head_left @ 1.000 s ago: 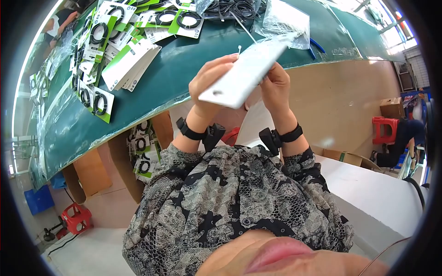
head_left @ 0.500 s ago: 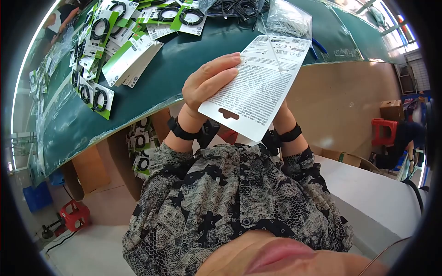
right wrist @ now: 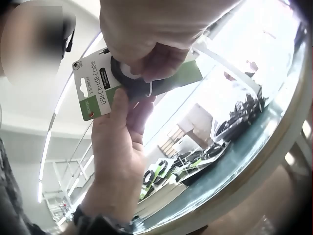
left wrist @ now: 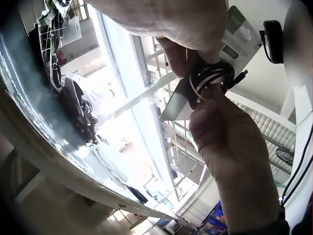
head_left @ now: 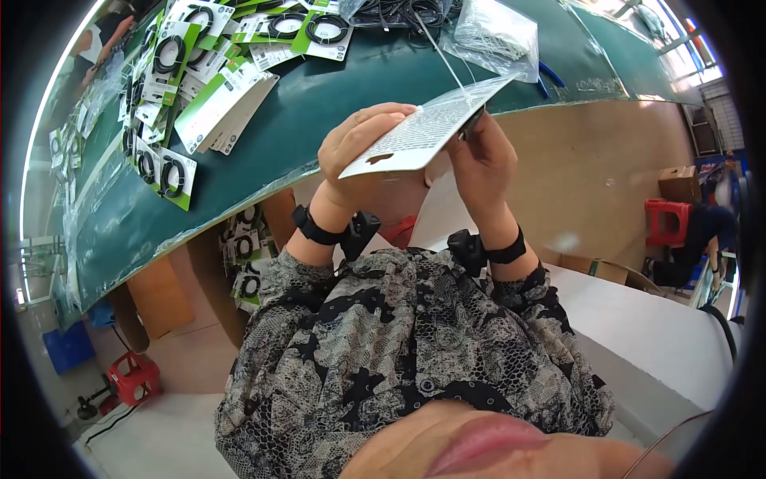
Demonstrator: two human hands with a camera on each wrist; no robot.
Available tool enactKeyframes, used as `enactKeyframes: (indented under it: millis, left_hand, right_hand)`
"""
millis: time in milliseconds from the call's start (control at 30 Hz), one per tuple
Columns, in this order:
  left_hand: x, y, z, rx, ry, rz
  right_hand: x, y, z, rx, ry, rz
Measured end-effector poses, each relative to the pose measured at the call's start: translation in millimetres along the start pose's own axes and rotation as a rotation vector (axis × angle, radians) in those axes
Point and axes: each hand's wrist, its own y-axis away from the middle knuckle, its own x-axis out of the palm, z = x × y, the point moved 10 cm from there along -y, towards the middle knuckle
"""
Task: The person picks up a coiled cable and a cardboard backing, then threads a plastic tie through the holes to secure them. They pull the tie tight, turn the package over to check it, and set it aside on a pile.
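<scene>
Both hands hold up a cable packaging card (head_left: 431,128) above the table's near edge, its printed back tilted toward the head view. My left hand (head_left: 351,148) grips the card's left edge, thumb on the front in the right wrist view. A coiled black cable (left wrist: 217,73) lies against the front, which reads USB-C to USB-C cable. My right hand (head_left: 487,164) pinches at the coil from the front, its curled fingers partly hiding it. A thin white cable tie (head_left: 441,54) sticks out from the card's back, and a white loop (right wrist: 150,89) of it shows beside the right fingers.
Carded cables (head_left: 171,60) pile up at the table's left, beside a fanned stack of cards (head_left: 219,112). Loose black cables (head_left: 399,16) and a bag of white ties (head_left: 499,36) lie at the back. A carton with carded cables (head_left: 247,263) stands below the table edge.
The card first tipped up to show its full printed back, then tilted flatter again. The right hand, mostly hidden behind it half a second ago, shows again at the right.
</scene>
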Motion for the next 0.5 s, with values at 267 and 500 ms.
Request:
enactKeyframes:
  millis: [267, 500]
  left_hand:
    - [7, 49, 64, -0.765, 0.719, -0.378]
    - [11, 55, 71, -0.765, 0.824, -0.399]
  right_hand:
    - [20, -6, 56, -0.337, 0.494, 0.017]
    - [34, -15, 64, -0.418, 0.694, 0.147]
